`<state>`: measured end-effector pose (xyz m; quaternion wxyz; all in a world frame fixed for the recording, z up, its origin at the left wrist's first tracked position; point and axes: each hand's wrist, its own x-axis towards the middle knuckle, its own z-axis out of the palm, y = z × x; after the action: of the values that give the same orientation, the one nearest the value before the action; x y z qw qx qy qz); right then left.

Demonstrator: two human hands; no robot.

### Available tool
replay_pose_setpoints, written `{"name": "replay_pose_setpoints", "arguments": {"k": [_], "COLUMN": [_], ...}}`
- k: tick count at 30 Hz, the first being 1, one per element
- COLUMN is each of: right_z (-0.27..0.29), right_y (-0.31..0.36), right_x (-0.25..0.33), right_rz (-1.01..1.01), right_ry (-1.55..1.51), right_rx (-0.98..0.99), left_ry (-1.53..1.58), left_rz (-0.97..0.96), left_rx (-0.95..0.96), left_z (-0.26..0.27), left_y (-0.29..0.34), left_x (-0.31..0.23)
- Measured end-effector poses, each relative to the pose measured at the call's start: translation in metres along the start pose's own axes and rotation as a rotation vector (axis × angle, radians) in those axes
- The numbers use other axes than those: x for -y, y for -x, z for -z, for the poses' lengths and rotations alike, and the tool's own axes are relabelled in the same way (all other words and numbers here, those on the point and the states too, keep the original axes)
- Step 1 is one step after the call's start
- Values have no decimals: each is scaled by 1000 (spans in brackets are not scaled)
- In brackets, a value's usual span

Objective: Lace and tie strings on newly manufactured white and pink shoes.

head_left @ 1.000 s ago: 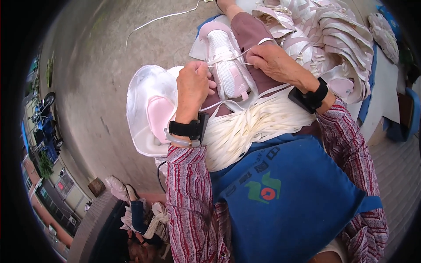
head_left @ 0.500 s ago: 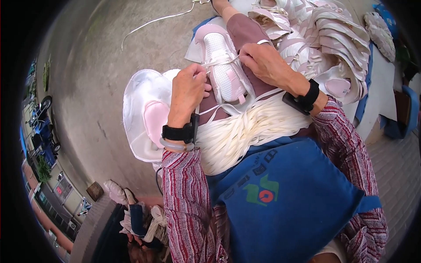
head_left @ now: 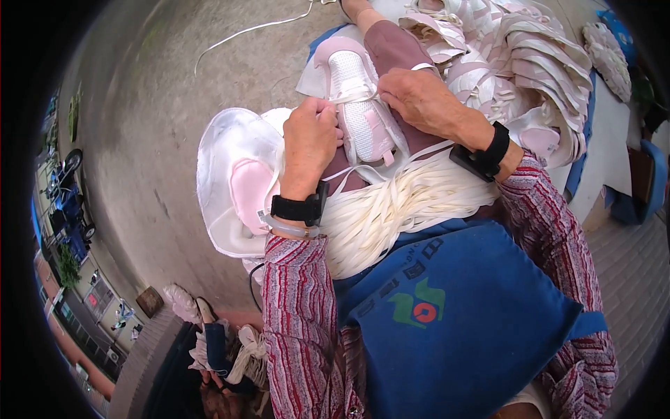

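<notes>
A pink and white mesh shoe upper lies across my lap, its heel tab toward me. My left hand is closed at its left edge, and my right hand pinches at its right edge. A white shoelace runs across the upper between my fingers; the fingertips partly hide its ends. Below the upper, a thick bundle of loose cream laces rests on my lap against the blue apron. Another lace strand loops from the bundle under the heel.
Another white upper with a pink lining sits left of my left wrist. At the right, a large pile of pink and white uppers is stacked on a board. A single lace lies on the concrete floor. Another person's legs show at the lower left.
My left hand has shifted slightly right and up, closer to my right hand. The lace between them is drawn in nearer the middle of the upper, and a strand now hangs by my left wrist.
</notes>
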<state>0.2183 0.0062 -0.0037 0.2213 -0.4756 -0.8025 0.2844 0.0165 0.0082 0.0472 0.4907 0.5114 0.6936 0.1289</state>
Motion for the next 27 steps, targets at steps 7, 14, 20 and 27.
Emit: {"name": "replay_pose_setpoints", "arguments": {"k": [7, 14, 20, 27], "right_z": [7, -2, -6, 10], "right_y": [-7, -6, -5, 6], "right_x": [10, 4, 3, 40], "right_rz": [-61, 8, -68, -99], "right_ry": [128, 5, -76, 256], "right_rx": [112, 51, 42, -142], "left_ry": [101, 59, -17, -475], "left_rz": [-5, -21, -49, -393], "left_rx": [-41, -34, -126, -245], "left_z": [0, 2, 0, -6], "left_y": [1, 8, 14, 9], "left_x": [12, 8, 8, 20]}}
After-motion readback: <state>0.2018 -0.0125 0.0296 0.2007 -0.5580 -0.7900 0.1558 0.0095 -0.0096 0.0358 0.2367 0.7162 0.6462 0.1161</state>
